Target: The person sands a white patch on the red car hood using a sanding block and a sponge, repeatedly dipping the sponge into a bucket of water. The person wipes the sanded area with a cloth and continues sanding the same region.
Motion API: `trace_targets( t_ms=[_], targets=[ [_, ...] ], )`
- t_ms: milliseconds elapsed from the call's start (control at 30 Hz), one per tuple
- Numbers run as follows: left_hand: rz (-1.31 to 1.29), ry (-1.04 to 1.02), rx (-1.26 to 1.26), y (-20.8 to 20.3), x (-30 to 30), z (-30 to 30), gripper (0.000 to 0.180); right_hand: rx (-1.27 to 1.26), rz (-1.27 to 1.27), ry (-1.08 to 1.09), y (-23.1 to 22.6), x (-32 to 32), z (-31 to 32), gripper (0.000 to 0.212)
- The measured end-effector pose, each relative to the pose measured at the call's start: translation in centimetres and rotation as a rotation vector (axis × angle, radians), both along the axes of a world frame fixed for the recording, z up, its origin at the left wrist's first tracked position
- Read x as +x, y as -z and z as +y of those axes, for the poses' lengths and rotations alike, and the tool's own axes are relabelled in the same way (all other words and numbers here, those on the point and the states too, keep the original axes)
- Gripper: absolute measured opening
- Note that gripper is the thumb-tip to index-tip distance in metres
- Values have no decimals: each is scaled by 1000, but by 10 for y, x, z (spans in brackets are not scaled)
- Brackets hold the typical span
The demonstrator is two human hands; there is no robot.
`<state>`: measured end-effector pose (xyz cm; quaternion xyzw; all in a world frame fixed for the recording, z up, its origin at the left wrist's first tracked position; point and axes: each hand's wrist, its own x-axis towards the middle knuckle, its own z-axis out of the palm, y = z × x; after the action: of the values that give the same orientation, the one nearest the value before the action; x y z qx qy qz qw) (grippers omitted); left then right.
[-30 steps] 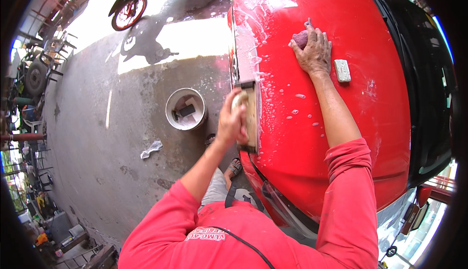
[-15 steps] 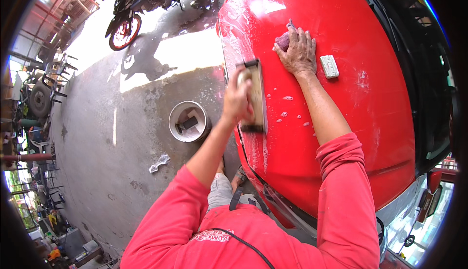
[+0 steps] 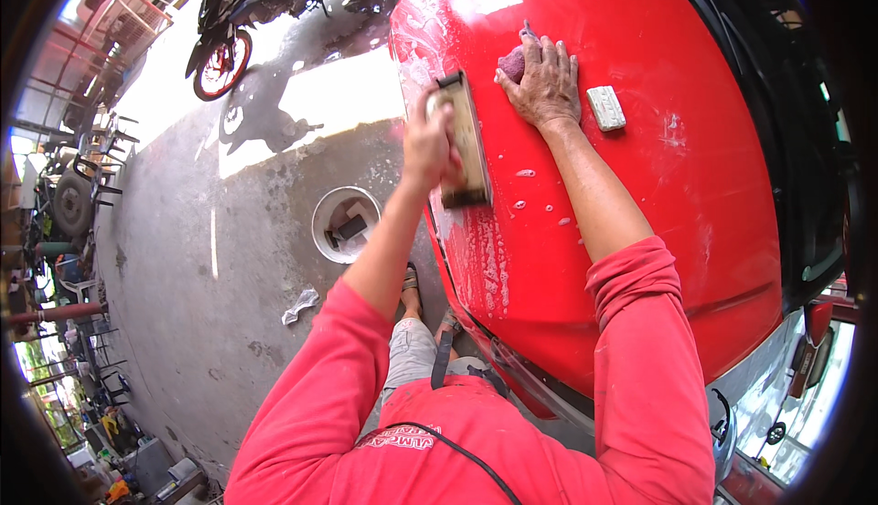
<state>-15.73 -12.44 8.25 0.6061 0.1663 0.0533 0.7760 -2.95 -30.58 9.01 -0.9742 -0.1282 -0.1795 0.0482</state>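
Observation:
My left hand (image 3: 428,144) is closed around the knob of a long, flat sanding board (image 3: 472,139), its shape smeared by motion. The board lies along the left edge of a red car hood (image 3: 631,231), on wet, foamy paint. Farther right, my right hand (image 3: 549,89) rests on the hood, holding a wet purple sponge or cloth (image 3: 512,64) by thumb and fingers; the palm hides part of it. Just right of that hand sits a whitish rectangular block (image 3: 605,108), touched by neither hand.
A white bucket (image 3: 317,227) with dark and pale pieces inside stands on the concrete floor left of the car. A crumpled white scrap (image 3: 300,306) lies nearby. Toward the far left is a parked motorcycle (image 3: 222,61). The windshield (image 3: 805,185) borders the hood at right.
My left hand has pushed the sanding board farther away along the hood edge, exposing streaky foam behind it. My right hand stays on the sponge or cloth. The whole view has shifted slightly.

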Motion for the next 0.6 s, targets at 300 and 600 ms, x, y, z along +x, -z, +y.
trace_targets(
  t_ms=[300, 600],
  targets=[
    [-330, 298, 505, 46, -148, -6, 56, 2, -9, -2, -2, -1, -4, 86],
    [62, 283, 390, 14, -101, 8, 55, -4, -10, -11, 9, 8, -10, 88]
  ],
)
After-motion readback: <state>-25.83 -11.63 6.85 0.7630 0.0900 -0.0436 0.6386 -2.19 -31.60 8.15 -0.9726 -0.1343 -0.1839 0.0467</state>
